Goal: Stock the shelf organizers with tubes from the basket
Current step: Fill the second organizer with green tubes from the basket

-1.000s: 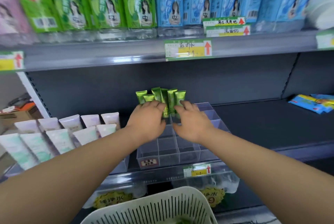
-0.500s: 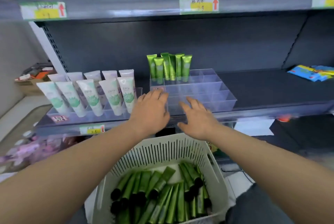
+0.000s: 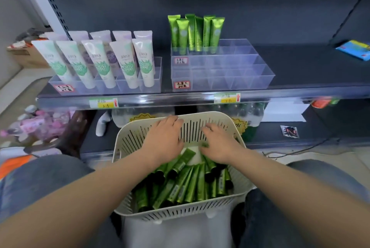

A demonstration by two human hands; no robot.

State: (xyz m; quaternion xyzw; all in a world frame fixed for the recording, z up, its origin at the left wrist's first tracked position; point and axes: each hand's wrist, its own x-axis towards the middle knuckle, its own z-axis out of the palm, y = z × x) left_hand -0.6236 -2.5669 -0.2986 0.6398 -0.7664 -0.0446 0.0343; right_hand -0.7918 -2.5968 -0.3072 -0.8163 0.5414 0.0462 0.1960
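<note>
A cream slotted basket [image 3: 200, 210] sits between my knees, holding several green tubes [image 3: 185, 182] with black caps. My left hand [image 3: 164, 139] and my right hand [image 3: 218, 143] are both inside the basket at its far end, palms down, fingers spread over the tubes. Neither hand grips a tube that I can see. On the shelf above stands a clear divided organizer [image 3: 230, 71]. Several green tubes [image 3: 195, 31] stand upright in its back left compartments; the other compartments hold nothing.
A second clear organizer [image 3: 152, 85] at the left holds several white tubes [image 3: 100, 61] with green prints. Blue packets [image 3: 354, 49] lie at the shelf's far right. The shelf edge [image 3: 180, 99] carries price tags. Bags and boxes lie on the floor at the left.
Both hands came down from the organizer on the shelf into the basket. My view tilted downward, so the upper shelf of bottles has left the frame.
</note>
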